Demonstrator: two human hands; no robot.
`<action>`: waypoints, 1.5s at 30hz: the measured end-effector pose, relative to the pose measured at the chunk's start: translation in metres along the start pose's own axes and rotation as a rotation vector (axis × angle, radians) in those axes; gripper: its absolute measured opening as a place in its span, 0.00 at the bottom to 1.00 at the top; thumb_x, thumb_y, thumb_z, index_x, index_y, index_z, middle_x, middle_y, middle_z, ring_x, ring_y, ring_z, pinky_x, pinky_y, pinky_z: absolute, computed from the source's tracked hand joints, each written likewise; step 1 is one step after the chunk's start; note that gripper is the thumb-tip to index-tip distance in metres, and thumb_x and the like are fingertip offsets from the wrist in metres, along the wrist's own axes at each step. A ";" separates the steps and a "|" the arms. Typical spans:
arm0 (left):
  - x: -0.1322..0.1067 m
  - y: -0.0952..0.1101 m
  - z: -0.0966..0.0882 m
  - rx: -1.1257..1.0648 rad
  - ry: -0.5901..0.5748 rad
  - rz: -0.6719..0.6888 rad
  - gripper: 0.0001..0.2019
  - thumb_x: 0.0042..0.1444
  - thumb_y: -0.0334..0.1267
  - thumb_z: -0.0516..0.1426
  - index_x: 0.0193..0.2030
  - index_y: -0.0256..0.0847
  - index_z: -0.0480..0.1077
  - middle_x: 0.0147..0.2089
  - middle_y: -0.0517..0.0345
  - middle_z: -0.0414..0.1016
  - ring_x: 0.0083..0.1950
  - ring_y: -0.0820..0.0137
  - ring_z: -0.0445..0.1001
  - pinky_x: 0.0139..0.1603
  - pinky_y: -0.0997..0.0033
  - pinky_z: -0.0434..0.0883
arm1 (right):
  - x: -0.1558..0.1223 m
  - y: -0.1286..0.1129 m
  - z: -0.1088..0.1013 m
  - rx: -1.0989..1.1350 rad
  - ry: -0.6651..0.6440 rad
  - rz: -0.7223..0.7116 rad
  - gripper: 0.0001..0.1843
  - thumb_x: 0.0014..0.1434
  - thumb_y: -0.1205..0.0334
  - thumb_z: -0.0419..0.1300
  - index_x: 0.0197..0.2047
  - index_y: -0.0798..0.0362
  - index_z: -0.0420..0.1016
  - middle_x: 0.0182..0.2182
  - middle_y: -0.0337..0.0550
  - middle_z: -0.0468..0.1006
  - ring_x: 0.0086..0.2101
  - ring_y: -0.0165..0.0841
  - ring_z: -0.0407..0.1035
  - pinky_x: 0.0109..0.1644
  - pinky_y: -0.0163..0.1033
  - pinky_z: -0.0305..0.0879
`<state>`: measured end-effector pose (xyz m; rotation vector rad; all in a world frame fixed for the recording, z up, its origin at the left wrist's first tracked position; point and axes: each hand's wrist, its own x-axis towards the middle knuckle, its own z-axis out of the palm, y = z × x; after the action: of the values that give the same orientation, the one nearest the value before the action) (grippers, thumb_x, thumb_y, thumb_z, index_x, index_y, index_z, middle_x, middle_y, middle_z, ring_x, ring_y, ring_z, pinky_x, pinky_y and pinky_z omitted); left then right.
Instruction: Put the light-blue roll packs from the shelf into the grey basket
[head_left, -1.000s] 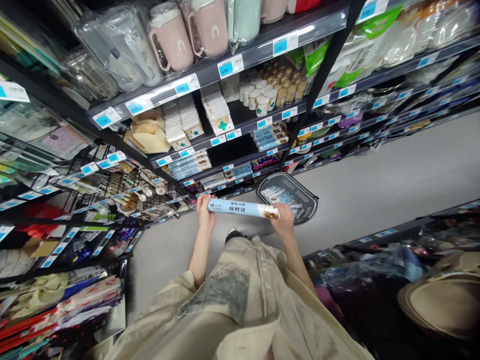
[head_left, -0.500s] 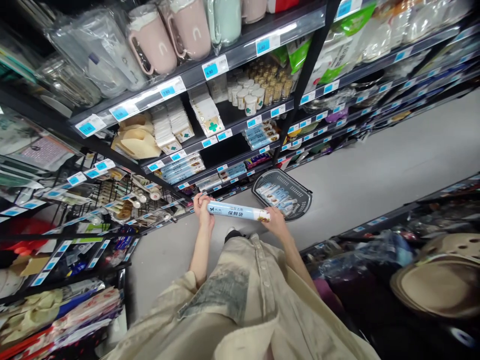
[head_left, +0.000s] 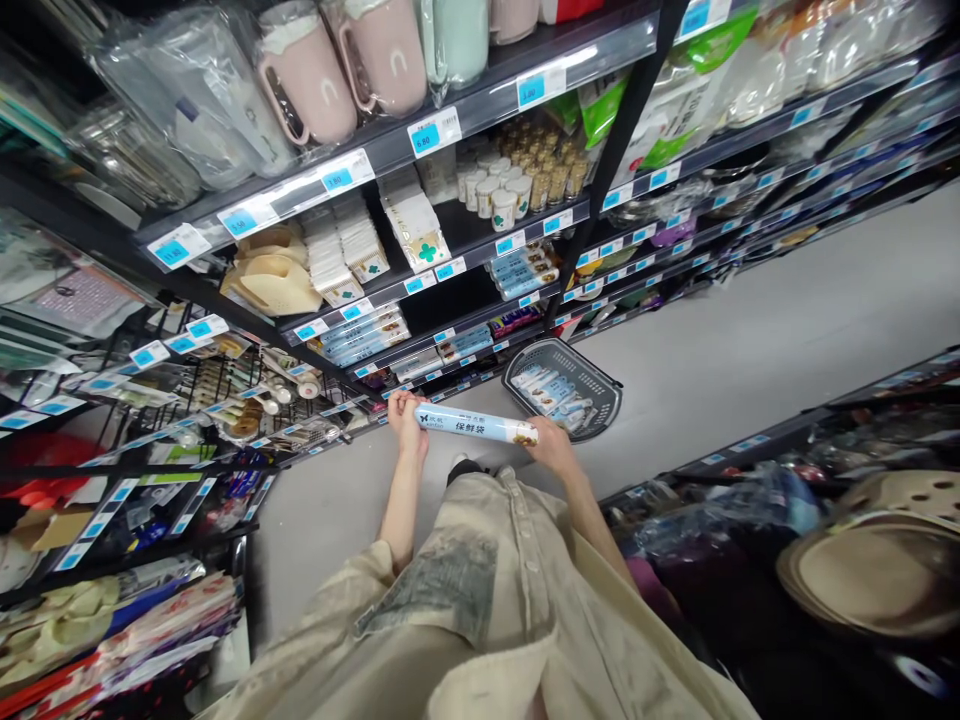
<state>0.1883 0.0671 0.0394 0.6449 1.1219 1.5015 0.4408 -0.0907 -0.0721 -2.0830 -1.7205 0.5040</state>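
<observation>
While both hands hold the roll (head_left: 474, 424) out in front of the shirt (head_left: 409, 665), a grip at each end suits it — long and slim, it would probably tip or sag if pinched at one end alone. The left hand (head_left: 408, 420) is closed around the left end, and the right hand (head_left: 550, 444) is closed at the right end; how hard either one squeezes I cannot tell, as the undersides are hidden. The roll lies across the view above the floor (head_left: 750, 345), its printed side up, the right end a little nearer the body than the left.

To handle it well, keep the fingers at the ends so the print between them can be read, and press lightly, since the wrapper looks thin and could crease. Turning it calls for both wrists together, so that neither end slips.

Just past the right hand, the basket (head_left: 604, 388) stands on the floor with similar rolls inside — its near left rim lies behind the held roll in this view, so a dropped end might knock it. On the far side, the shelf rolls (head_left: 366, 336) lie stacked to the left, well apart from both hands.
</observation>
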 end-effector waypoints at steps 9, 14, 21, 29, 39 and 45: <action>-0.003 -0.003 -0.003 -0.019 0.027 -0.047 0.18 0.37 0.34 0.67 0.31 0.42 0.61 0.32 0.68 0.67 0.29 0.74 0.74 0.38 0.69 0.75 | -0.006 -0.002 -0.006 -0.044 -0.104 0.129 0.16 0.61 0.61 0.67 0.52 0.52 0.78 0.44 0.49 0.86 0.43 0.42 0.79 0.41 0.38 0.64; -0.004 -0.005 -0.001 -0.028 0.061 -0.049 0.20 0.36 0.35 0.68 0.27 0.41 0.58 0.31 0.67 0.67 0.29 0.75 0.73 0.36 0.70 0.74 | -0.007 -0.004 -0.009 -0.077 -0.128 0.155 0.18 0.62 0.58 0.67 0.54 0.51 0.79 0.44 0.49 0.87 0.43 0.44 0.80 0.40 0.38 0.63; -0.006 -0.005 -0.003 -0.016 0.073 -0.053 0.21 0.36 0.35 0.68 0.25 0.40 0.56 0.31 0.66 0.67 0.29 0.76 0.72 0.35 0.70 0.74 | -0.010 -0.006 -0.011 -0.086 -0.132 0.145 0.17 0.61 0.58 0.66 0.53 0.51 0.79 0.44 0.49 0.87 0.43 0.43 0.81 0.39 0.38 0.62; -0.010 -0.009 -0.004 0.003 0.073 -0.020 0.22 0.37 0.37 0.69 0.23 0.40 0.56 0.32 0.66 0.68 0.29 0.76 0.72 0.35 0.70 0.75 | -0.013 -0.006 -0.013 -0.085 -0.109 0.155 0.16 0.60 0.61 0.65 0.51 0.50 0.79 0.43 0.48 0.87 0.41 0.41 0.79 0.38 0.37 0.61; -0.014 -0.011 -0.008 -0.011 0.022 -0.079 0.21 0.44 0.45 0.73 0.30 0.41 0.64 0.33 0.63 0.75 0.36 0.69 0.80 0.47 0.62 0.78 | -0.014 -0.008 -0.013 -0.042 -0.150 0.152 0.14 0.59 0.61 0.65 0.48 0.51 0.78 0.41 0.48 0.86 0.39 0.42 0.79 0.37 0.37 0.59; -0.010 -0.014 -0.014 -0.120 -0.067 -0.111 0.18 0.47 0.45 0.71 0.37 0.44 0.69 0.41 0.58 0.81 0.46 0.60 0.83 0.56 0.54 0.76 | -0.016 -0.008 -0.009 -0.015 -0.171 0.154 0.12 0.58 0.62 0.65 0.47 0.51 0.78 0.39 0.46 0.86 0.38 0.40 0.78 0.36 0.36 0.58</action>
<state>0.1842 0.0528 0.0230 0.5371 0.9927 1.4302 0.4357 -0.1061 -0.0602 -2.2524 -1.6654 0.7369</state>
